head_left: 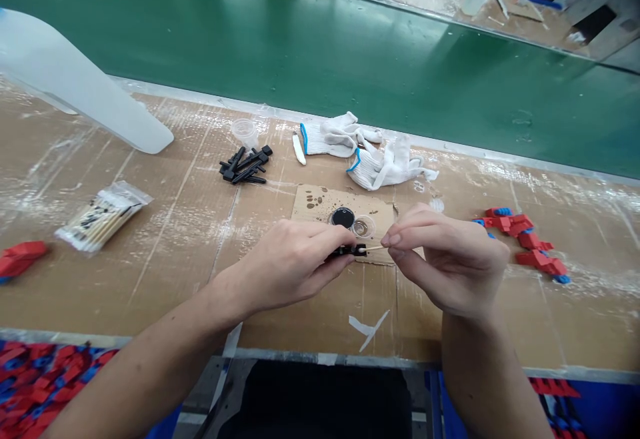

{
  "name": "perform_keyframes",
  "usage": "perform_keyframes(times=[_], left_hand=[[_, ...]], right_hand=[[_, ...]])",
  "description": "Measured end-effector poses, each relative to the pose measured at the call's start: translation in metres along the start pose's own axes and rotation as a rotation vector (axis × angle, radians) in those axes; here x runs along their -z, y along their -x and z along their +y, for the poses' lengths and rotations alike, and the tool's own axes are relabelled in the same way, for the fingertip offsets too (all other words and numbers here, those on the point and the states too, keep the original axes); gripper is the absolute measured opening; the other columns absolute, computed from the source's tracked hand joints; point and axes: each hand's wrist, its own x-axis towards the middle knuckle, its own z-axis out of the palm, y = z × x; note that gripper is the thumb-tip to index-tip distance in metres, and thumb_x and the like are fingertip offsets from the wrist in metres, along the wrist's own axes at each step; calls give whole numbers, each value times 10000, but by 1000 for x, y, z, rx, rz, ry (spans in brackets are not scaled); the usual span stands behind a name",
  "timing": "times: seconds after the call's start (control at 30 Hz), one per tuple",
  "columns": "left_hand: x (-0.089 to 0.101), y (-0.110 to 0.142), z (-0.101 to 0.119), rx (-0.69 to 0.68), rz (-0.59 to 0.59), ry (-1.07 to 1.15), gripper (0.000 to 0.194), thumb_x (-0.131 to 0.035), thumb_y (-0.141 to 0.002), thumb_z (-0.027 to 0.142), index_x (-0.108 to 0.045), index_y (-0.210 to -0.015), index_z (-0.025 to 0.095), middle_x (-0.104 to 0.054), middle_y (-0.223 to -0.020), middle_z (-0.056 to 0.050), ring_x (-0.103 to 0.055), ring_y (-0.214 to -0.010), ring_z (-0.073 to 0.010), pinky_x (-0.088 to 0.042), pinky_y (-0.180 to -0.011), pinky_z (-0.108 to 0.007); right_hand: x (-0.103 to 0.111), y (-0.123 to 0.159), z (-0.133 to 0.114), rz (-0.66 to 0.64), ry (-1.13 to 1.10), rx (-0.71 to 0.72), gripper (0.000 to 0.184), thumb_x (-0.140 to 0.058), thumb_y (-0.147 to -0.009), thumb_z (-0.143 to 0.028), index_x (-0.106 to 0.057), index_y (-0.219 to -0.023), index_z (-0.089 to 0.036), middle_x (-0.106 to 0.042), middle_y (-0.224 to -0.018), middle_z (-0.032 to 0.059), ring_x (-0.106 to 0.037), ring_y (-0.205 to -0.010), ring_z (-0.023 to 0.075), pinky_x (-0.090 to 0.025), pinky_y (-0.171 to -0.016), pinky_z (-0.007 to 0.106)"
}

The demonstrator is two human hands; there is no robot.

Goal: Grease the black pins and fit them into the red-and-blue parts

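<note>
My left hand (305,259) pinches a small black plastic part (360,250), mostly covered by the fingers. Between the thumb and fingertips of my right hand (445,252) is a thin wooden cotton swab (374,247), its tip at the exposed end of the black part. Just behind them, a small round cup of black liquid (343,217) and a clear plastic cup (364,226) rest on a stained cardboard piece (320,200). A pile of similar black parts (245,164) lies to the left, farther back.
White gloves (385,165) lie at the back, before a green conveyor belt (320,59). To the left are a bag of cotton swabs (104,217) and a white plastic panel (85,79). Red and blue parts (530,239) lie at right; more fill a bin (40,385) below the table edge.
</note>
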Motion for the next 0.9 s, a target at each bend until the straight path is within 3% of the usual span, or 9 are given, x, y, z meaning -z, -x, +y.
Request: perform_keyframes(times=[0.23, 0.43, 0.5, 0.57, 0.67, 0.77, 0.83, 0.9], left_hand=[[-3, 0, -2, -37, 15, -3, 107, -593, -982, 173, -642, -1071, 141, -754, -901, -51, -727, -771, -176, -528, -668, -269], [5, 2, -1, -27, 56, 33, 66, -596, -969, 149, -626, -1025, 170, -730, -850, -3, -673, -692, -121, -462, -606, -229], [8, 2, 0, -10, 69, 49, 54, -610, -963, 148, -614, -1003, 184, -715, -837, 16, -667, -699, -111, -463, -625, -220], [12, 2, 2, 5, 72, 67, 60, -612, -963, 148, -603, -998, 196, -710, -849, 26, -675, -728, -107, -479, -660, -211], [17, 3, 5, 13, 79, 69, 89, -606, -965, 139, -591, -1013, 213, -713, -880, 39, -681, -745, -91, -489, -681, -188], [18, 5, 3, 30, 95, 21, 110, -609, -964, 150, -595, -1032, 235, -704, -857, 64, -665, -702, -71, -480, -658, -169], [18, 6, 0, 43, 106, 7, 110, -613, -963, 168, -598, -1041, 245, -697, -832, 73, -656, -677, -67, -480, -639, -163], [18, 7, -3, 53, 124, 13, 97, -618, -959, 185, -600, -1033, 246, -690, -813, 73, -653, -666, -70, -486, -630, -161]], right_hand=[[-2, 0, 0, -1, -67, -11, 390, -664, -785, 66, -745, -1043, -214, -756, -859, 26, -696, -771, 174, -550, -675, 351], [17, 3, 7, 199, -35, -82, 363, -674, -823, 10, -756, -1020, -284, -760, -856, -4, -675, -768, 166, -510, -648, 332], [22, 4, 14, 140, 58, -139, 303, -680, -837, -23, -748, -983, -280, -747, -841, -11, -654, -752, 156, -478, -622, 315], [21, 3, 22, -9, 161, -175, 228, -677, -850, -57, -735, -947, -255, -742, -847, -8, -640, -764, 152, -484, -654, 311], [15, -2, 29, -222, 254, -198, 154, -653, -865, -95, -729, -903, -224, -739, -916, 22, -642, -885, 176, -532, -807, 346], [18, -6, 28, -387, 271, -272, 229, -658, -842, -101, -746, -1010, -228, -710, -1062, 48, -630, -1054, 201, -529, -950, 387], [33, 1, 22, -422, 254, -297, 373, -690, -833, -149, -702, -1192, -251, -670, -1226, 62, -594, -1187, 220, -505, -1018, 407], [57, 20, 12, -271, 297, -354, 457, -699, -864, -253, -626, -1314, -269, -629, -1333, 75, -580, -1224, 230, -515, -986, 400]])
